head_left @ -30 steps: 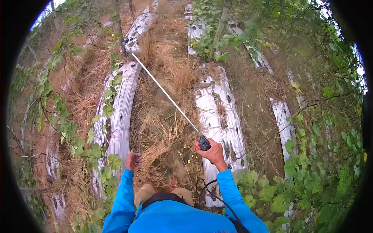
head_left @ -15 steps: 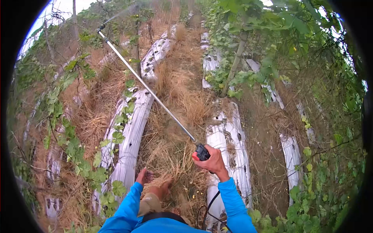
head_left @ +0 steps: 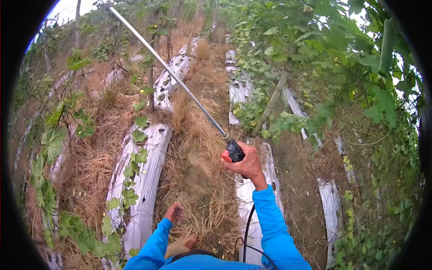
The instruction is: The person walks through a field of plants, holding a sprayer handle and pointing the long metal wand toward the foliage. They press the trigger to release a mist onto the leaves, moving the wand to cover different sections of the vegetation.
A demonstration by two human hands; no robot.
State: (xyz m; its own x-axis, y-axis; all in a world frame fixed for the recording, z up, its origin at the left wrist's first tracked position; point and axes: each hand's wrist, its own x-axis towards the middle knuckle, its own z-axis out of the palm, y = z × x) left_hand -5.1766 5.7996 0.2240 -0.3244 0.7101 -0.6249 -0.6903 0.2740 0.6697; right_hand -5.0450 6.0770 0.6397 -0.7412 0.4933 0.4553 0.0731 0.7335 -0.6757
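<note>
My right hand [head_left: 248, 163] is wrapped round the black handle of a spray wand [head_left: 173, 74], by its red trigger part. The wand's long metal tube slants up and left, away from me. Its far tip lies at the top left edge of the view. A black hose [head_left: 247, 229] hangs below my right forearm. My left hand [head_left: 174, 212] hangs low beside my body with nothing in it, its fingers loosely bent and the thumb apart. Dry straw [head_left: 204, 216] covers the ground in front of it.
A path of dry grass [head_left: 198, 155] runs ahead between beds under pale plastic mulch [head_left: 150, 173]. Leafy vines climb on both sides, held by wooden posts [head_left: 275, 101]. One long green gourd [head_left: 386, 47] hangs at upper right. A bare foot [head_left: 191, 241] shows below.
I have moved forward along the path, and the beds have shifted down the view. The wand's nozzle and spray, visible before, are now past the top left edge. The gourd has come into view.
</note>
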